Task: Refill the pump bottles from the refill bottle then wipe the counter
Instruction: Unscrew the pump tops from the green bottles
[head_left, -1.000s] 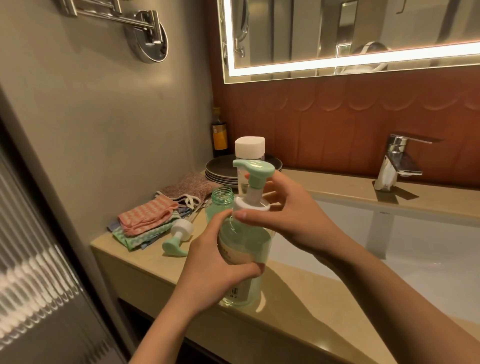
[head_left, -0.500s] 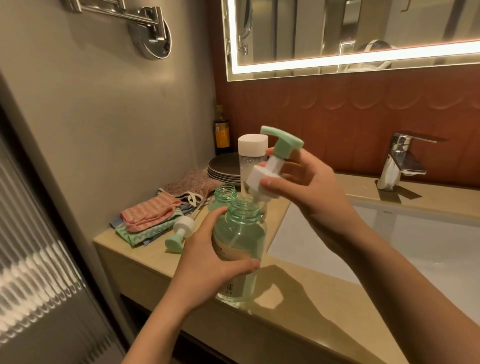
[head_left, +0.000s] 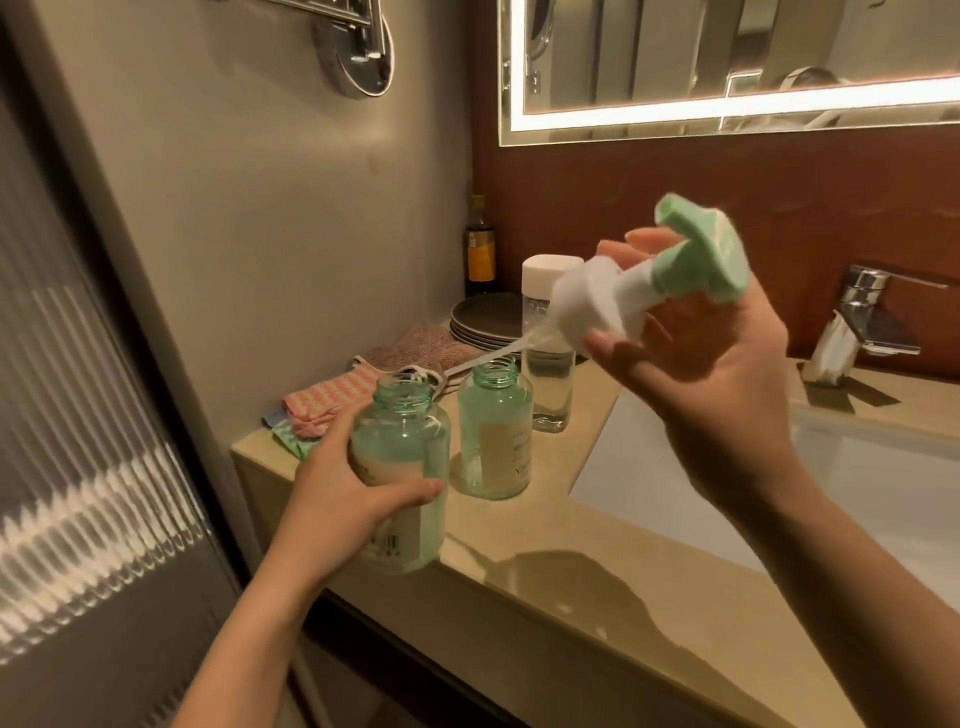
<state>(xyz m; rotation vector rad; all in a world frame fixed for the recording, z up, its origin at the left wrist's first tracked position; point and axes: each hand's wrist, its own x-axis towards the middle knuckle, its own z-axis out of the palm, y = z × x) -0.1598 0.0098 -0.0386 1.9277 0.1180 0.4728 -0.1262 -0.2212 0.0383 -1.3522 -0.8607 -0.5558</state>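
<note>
My left hand (head_left: 337, 499) grips an open green pump bottle (head_left: 402, 467) standing at the counter's front edge. Up and to the right of it, my right hand (head_left: 696, 364) holds that bottle's white-and-green pump head (head_left: 649, 286) tilted, its thin tube (head_left: 483, 361) trailing down to the left, clear of the bottle's neck. A second green pump bottle (head_left: 496, 434) stands open just behind. The clear refill bottle (head_left: 548, 343) with a white cap stands behind that one. Folded cloths (head_left: 317, 408) lie at the counter's left end.
A white sink basin (head_left: 857, 483) fills the right side, with a chrome tap (head_left: 862, 322) behind it. Dark plates (head_left: 483, 322) and a dark bottle (head_left: 480, 249) sit in the back corner. The beige counter (head_left: 597, 587) ends at a wall on the left.
My right hand lifted the pump head out of the front bottle and swung it up and to the right. My left hand kept hold of the bottle. The loose pump head by the cloths is hidden now.
</note>
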